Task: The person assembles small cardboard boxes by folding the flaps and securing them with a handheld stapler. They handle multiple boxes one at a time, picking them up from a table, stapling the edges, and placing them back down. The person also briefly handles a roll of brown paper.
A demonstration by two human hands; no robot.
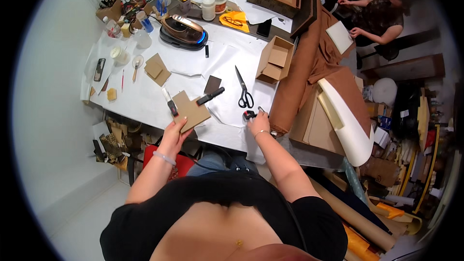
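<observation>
My left hand (pixel 175 136) grips a flat piece of tan cardboard (pixel 192 111) by its near edge, thumb on top. Close by its left edge is a cutter with a white and dark body (pixel 170 102). A black-handled tool (pixel 211 95) lies against the board's upper right, near a dark brown rectangle (pixel 212 84). At the table's front edge my right hand (pixel 258 123) has its fingers closed around a small black-and-red object (pixel 249 115), its kind partly hidden by the fingers. Black scissors (pixel 243 91) rest just beyond that hand, blades pointing away.
An open cardboard box (pixel 281 48) stands right of the scissors, beside a brown fabric roll (pixel 302 63). Farther back is an iron (pixel 183 33) on its base with a blue light. Jars, brushes and a phone (pixel 99 69) occupy the left. Another person (pixel 382 21) works at far right.
</observation>
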